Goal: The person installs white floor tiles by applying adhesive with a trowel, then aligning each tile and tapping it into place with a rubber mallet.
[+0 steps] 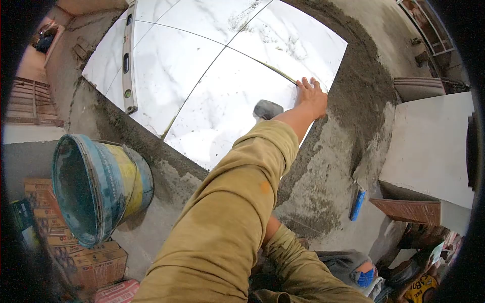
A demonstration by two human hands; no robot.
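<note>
My left hand (310, 99) lies with fingers spread on the right edge of a white marble-look tile (217, 111). Its fingertips are at the joint with the tile behind (298, 43), beside a thin yellowish strip (278, 69) in that joint. The dark head of a mallet (268, 109) shows over the front tile, close to my left forearm, which hides its handle. From the lower right comes my right arm, with only the wrist (273, 228) showing. My right hand is hidden under the left sleeve, so I cannot tell whether it grips the mallet.
A spirit level (128, 60) lies across the tiles at left. Grey mortar (353, 86) borders them. A blue-and-yellow bucket (103, 187) lies tipped toward the left, near cardboard boxes (96, 265). A blue-handled tool (357, 204) rests on the floor at right, near a white block-shaped surface (429, 146).
</note>
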